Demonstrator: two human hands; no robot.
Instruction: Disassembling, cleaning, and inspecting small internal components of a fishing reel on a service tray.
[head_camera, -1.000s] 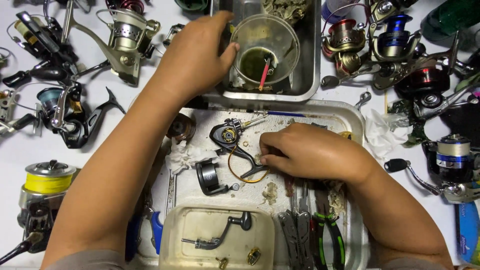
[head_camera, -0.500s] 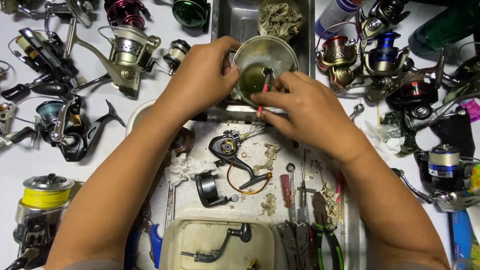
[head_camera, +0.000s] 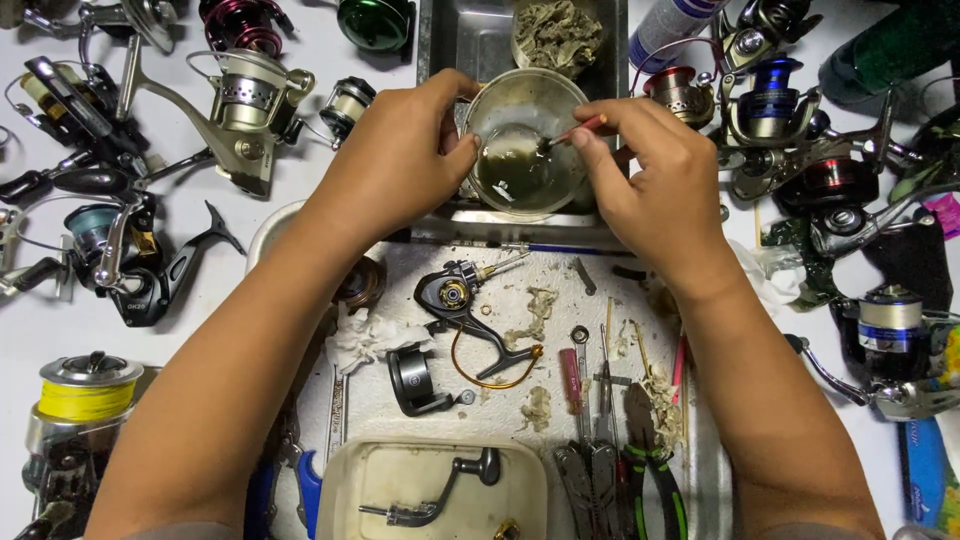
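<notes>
Head cam: my left hand (head_camera: 400, 160) grips the rim of the clear plastic cup (head_camera: 527, 140) of murky liquid, sitting in the metal tray (head_camera: 470, 40). Right hand (head_camera: 660, 190) pinches a red-handled brush (head_camera: 572, 132), tip dipped in the cup

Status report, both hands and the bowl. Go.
Left hand gripping clear bowl rim. Right hand pinching small red-handled brush, tip in murky liquid. Bowl sits in metal tray; nothing obstructing.
</notes>
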